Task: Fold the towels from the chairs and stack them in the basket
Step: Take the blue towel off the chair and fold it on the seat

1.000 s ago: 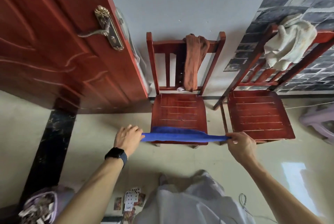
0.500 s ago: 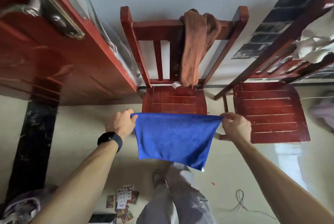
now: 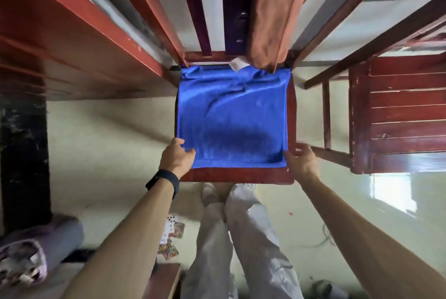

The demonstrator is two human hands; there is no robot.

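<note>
On the seat of the middle chair point(image 3: 236, 176) one blue towel point(image 3: 231, 117) lies spread, plush, roughly square, rippled toward the seat's back edge. I count two towels: that one, plus a brown towel point(image 3: 272, 21) hanging from the backrest. There are two red slatted wooden chairs, the second chair point(image 3: 405, 115) on the right. Half a second ago the blue towel hung in mid-air; now it's down. The left hand point(image 3: 177, 157) pinches its near-left corner. The right hand point(image 3: 301, 161) is loose-fingered, thumb at the near-right corner.

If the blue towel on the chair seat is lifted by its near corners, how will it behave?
Probably floppy: the blue towel shows soft wrinkles on the seat. Likely light and not slippery, given its fuzzy pile.
</note>
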